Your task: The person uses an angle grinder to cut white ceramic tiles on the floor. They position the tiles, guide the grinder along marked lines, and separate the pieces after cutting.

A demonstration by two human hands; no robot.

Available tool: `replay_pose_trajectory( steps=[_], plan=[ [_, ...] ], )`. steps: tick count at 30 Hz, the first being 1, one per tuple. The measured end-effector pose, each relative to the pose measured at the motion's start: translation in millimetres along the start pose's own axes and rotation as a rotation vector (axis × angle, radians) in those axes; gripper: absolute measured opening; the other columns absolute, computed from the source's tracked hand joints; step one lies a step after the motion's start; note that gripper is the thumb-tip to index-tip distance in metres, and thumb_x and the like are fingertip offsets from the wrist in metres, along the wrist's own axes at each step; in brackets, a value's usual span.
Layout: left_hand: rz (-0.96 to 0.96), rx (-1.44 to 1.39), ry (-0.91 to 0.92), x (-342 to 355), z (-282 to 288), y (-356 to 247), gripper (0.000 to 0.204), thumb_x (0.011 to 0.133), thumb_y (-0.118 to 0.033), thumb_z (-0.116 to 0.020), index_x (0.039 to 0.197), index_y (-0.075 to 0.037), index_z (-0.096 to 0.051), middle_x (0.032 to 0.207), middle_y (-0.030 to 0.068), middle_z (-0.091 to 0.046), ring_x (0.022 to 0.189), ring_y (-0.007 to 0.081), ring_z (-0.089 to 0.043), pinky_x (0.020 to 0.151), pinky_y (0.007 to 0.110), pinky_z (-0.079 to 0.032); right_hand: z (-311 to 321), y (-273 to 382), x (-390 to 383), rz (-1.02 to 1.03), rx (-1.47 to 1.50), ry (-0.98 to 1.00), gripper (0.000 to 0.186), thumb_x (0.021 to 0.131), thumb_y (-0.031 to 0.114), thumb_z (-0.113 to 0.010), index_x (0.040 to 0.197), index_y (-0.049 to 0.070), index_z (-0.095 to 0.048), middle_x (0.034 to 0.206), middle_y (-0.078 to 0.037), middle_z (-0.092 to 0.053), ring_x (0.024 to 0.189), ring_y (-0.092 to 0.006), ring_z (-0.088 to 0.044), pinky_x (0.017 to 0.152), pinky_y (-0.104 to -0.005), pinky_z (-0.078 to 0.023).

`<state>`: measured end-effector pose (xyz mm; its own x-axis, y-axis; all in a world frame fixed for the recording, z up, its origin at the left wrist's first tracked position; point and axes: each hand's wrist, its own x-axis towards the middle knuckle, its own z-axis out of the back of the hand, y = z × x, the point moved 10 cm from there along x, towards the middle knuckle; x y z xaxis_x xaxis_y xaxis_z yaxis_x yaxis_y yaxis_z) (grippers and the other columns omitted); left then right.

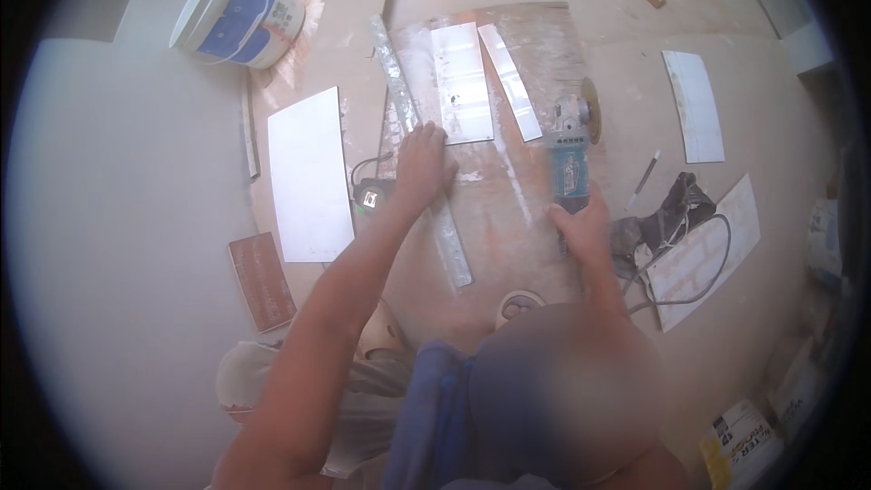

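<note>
My left hand (424,163) is closed over the middle of a long, stained metal straightedge (451,245), with its fingertips by the lower left corner of a white tile (463,82). The palm side is hidden. Just right of that tile, a narrow white tile strip (510,82) lies at a slant. In my right hand (585,227) is the handle of a teal angle grinder (570,168). Its disc (591,111) stands on edge at the far end, to the right of the strip. A worn wooden board (535,27) lies beneath these pieces.
Left are a large white tile (311,181), a tape measure (370,196), a brown-red tile (262,283) and a bucket (249,18). Right are a tile piece (694,109), a marker (646,174), a dark cloth-like bundle (685,209) and a grinder cord (708,286) over another tile (735,227).
</note>
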<state>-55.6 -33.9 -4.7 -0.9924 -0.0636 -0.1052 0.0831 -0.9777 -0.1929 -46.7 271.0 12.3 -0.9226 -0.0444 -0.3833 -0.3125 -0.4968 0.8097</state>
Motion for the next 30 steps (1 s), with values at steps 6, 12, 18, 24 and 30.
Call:
replay_pose_trajectory(
  steps=[6,12,18,24,30],
  plan=[
    [0.132,-0.122,-0.247,-32,-11,-7,0.059,0.084,-0.029,-0.071,0.131,0.002,-0.053,0.142,0.0229,-0.05,0.136,0.0399,-0.042,0.115,0.049,-0.033,-3,3,1,0.013,0.046,0.004,0.06,0.073,0.02,-0.081,0.123,-0.004,-0.057,0.105,-0.017,-0.07,0.093,-0.0272,-0.067,0.086,-0.0381,-0.051],
    [0.353,-0.239,-0.367,-78,-3,30,0.048,0.087,-0.026,-0.07,0.126,0.0,-0.056,0.135,0.0205,-0.054,0.131,0.0385,-0.046,0.112,0.049,-0.034,-8,5,1,0.097,0.057,0.02,0.061,0.074,0.022,-0.081,0.124,-0.004,-0.058,0.106,-0.016,-0.069,0.093,-0.0271,-0.067,0.087,-0.0387,-0.05],
    [0.209,-0.398,-0.274,-73,11,-18,0.041,0.087,-0.025,-0.07,0.117,0.0,-0.061,0.12,0.0193,-0.06,0.115,0.0369,-0.056,0.101,0.046,-0.044,-3,5,8,0.081,0.018,-0.001,0.067,0.073,0.024,-0.082,0.128,-0.004,-0.056,0.11,-0.018,-0.069,0.1,-0.0283,-0.066,0.092,-0.0389,-0.049],
    [-0.058,-0.536,0.091,-55,-30,-137,0.04,0.086,-0.027,-0.072,0.116,-0.001,-0.064,0.113,0.0197,-0.064,0.106,0.0368,-0.064,0.094,0.043,-0.05,38,15,21,0.026,-0.069,-0.085,0.077,0.069,0.029,-0.082,0.132,-0.004,-0.053,0.091,-0.017,-0.07,0.082,-0.0279,-0.069,0.078,-0.038,-0.054],
    [-0.124,-0.787,0.335,-51,-69,-239,0.035,0.087,-0.021,-0.065,0.115,0.001,-0.064,0.11,0.0218,-0.065,0.103,0.0393,-0.064,0.091,0.046,-0.049,91,26,7,-0.105,0.034,-0.098,0.084,0.067,0.03,-0.079,0.137,-0.005,-0.047,0.103,-0.027,-0.069,0.103,-0.04,-0.068,0.091,-0.0443,-0.052]
  ],
)
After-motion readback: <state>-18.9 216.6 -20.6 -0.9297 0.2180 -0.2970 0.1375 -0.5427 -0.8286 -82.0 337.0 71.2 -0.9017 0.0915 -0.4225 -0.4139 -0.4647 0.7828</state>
